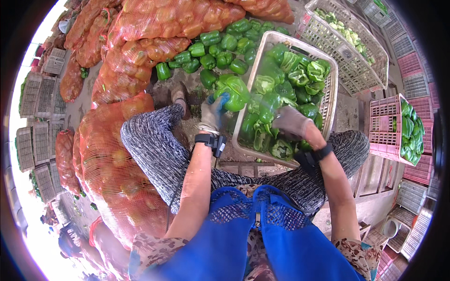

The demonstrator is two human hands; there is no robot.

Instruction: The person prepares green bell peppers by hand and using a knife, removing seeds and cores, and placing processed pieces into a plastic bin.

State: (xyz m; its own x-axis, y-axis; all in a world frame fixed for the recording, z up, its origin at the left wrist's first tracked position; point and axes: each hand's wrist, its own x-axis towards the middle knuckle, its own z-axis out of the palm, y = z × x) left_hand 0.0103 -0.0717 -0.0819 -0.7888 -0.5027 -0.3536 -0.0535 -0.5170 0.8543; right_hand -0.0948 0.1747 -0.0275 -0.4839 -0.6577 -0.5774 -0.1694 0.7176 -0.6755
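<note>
A large green bell pepper [233, 92] sits in my gloved left hand [213, 112], which is closed round its lower side, just left of the crate's edge. My gloved right hand [290, 122] is over the white plastic crate [332, 100]. Motion smears its fingers, so what they hold, if anything, does not show. Cut-open green peppers [298, 75] fill the crate, several with pale insides facing up. Whole green peppers [224, 59] lie in a loose heap on the floor, beyond my left hand.
Orange mesh sacks [122, 173] bulge along my left side and across the far side. A second crate [344, 56] at the far right holds pale green pieces. To the right, a pink crate [385, 117] contains green peppers. Wooden slats [372, 180] lie near my right knee.
</note>
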